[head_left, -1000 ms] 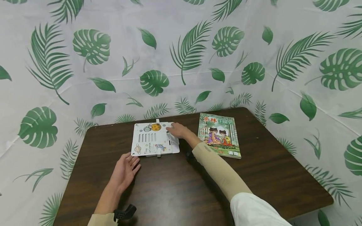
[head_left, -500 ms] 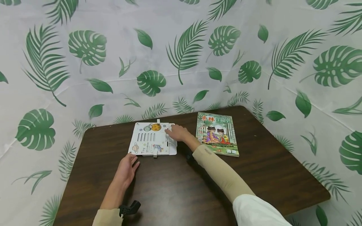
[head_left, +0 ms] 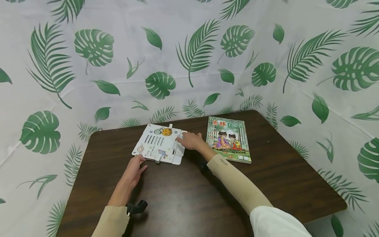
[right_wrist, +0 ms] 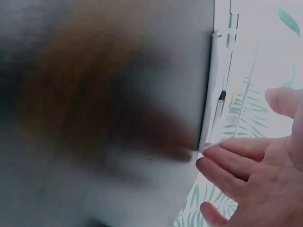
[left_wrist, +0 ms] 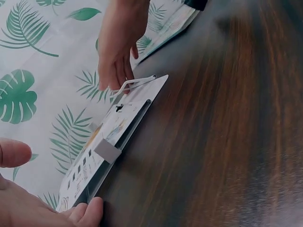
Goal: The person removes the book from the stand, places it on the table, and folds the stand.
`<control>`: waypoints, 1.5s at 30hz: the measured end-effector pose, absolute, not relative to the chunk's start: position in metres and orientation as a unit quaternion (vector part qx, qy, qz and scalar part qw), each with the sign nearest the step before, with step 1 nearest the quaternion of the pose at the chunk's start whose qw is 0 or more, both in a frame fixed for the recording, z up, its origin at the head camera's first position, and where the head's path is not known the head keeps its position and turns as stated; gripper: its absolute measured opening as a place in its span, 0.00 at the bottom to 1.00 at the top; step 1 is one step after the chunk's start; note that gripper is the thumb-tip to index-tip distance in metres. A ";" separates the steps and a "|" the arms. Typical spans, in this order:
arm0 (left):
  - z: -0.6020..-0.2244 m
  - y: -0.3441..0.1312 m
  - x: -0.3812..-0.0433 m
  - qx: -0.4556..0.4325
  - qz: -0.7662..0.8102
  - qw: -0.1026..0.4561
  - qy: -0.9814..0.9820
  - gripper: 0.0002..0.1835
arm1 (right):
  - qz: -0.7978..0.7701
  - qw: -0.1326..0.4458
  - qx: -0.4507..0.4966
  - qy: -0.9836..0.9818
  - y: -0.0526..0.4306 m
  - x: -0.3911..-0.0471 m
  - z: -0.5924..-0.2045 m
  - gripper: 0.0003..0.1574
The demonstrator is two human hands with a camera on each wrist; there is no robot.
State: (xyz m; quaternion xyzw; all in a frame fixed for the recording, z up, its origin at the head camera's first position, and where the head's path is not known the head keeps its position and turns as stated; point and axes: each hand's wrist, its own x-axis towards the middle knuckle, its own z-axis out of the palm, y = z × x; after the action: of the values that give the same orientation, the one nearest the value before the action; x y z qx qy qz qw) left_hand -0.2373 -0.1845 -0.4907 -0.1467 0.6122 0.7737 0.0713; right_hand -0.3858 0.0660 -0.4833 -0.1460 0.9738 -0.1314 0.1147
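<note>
A white folding book stand [head_left: 155,143] with space cartoons and slots lies flat on the dark wooden table [head_left: 177,197]. At its near left corner my left hand [head_left: 132,171] touches the edge; in the left wrist view its fingertips [left_wrist: 94,210] meet the stand's lower end, the thumb raised apart. My right hand [head_left: 190,141] reaches over the right side. There its extended fingers [right_wrist: 236,158] touch the stand's edge beside a thin white wire bracket [left_wrist: 127,85], thumb held away. A grey clip [left_wrist: 108,150] sits on the near edge.
A magazine [head_left: 228,140] with two cartoon figures on its cover lies right of the stand, beside my right forearm. Behind the table hangs a white cloth [head_left: 124,65] printed with green leaves. Dark wrist mounts [head_left: 137,207] sit on both wrists.
The book stand has turned clockwise, its near right corner coming toward me. My left hand has moved up to the near left corner; my right hand stays at the right side.
</note>
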 end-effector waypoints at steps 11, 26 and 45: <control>-0.489 -0.201 -0.250 -0.146 0.714 0.100 0.677 0.04 | -0.124 0.118 -0.159 0.972 0.076 -0.366 -0.483 0.47; -0.493 -0.218 -0.261 -0.147 0.676 0.090 0.716 0.15 | -0.119 0.110 -0.176 0.971 0.072 -0.350 -0.491 0.47; -0.481 -0.216 -0.289 -0.139 0.558 0.135 0.807 0.41 | -0.168 0.103 -0.167 0.966 0.085 -0.319 -0.487 0.42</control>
State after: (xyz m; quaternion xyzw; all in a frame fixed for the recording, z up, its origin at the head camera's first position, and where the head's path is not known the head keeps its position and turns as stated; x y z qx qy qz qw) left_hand -0.2889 -0.2160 -0.4806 -0.1393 0.8069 0.5581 0.1345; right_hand -0.3187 0.0849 -0.4869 -0.1667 0.9660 -0.1682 0.1034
